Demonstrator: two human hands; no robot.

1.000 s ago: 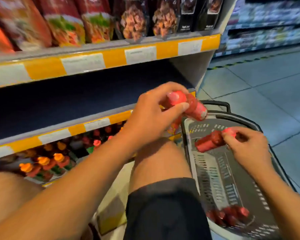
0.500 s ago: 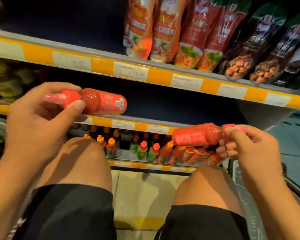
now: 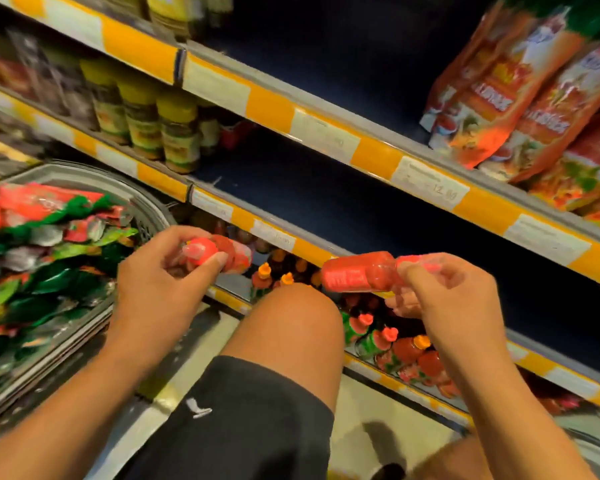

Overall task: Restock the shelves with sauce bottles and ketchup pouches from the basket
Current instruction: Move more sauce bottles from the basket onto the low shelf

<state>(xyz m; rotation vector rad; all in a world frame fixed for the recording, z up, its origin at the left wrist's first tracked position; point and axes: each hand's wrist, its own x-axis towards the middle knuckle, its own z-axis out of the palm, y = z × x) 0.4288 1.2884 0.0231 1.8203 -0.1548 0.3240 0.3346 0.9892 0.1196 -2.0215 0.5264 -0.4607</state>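
Two red sauce bottles are up in front of the shelves, one per hand. L hand (image 3: 160, 282) has fingers and thumb curled round the cap end of the left bottle (image 3: 222, 254), body pointing away toward the bottom shelf. R hand (image 3: 454, 299) pinches the cap of the right bottle (image 3: 357, 273), which lies sideways, body pointing left, above the bent knee (image 3: 291, 327). Hands well apart, bottles not touching.

Edges and room: the middle shelf (image 3: 361, 202) is a dark open bay behind a yellow-and-white price strip (image 3: 326, 252), bare right of the jars. The top shelf's left part is also dark and open. The bottom shelf (image 3: 378, 341) is low, partly blocked by the knee.

Containers: the basket (image 3: 146, 216) at left, grey w/ slotted wall, is heaped w/ red, green and silver ketchup pouches (image 3: 49, 244). The bottom shelf holds rows of small bottles (image 3: 395, 351) w/ orange and red caps. Yellow-lidded jars (image 3: 177, 133) sit at the left of the middle shelf. Orange-red pouches (image 3: 520, 98) lean at the right of the top shelf.

Writing: one tag (image 3: 430, 185) on the upper strip reads approx "12.00", blurred. Pouch and bottle print can't be read. A small white logo (image 3: 198, 408) marks the black shorts.
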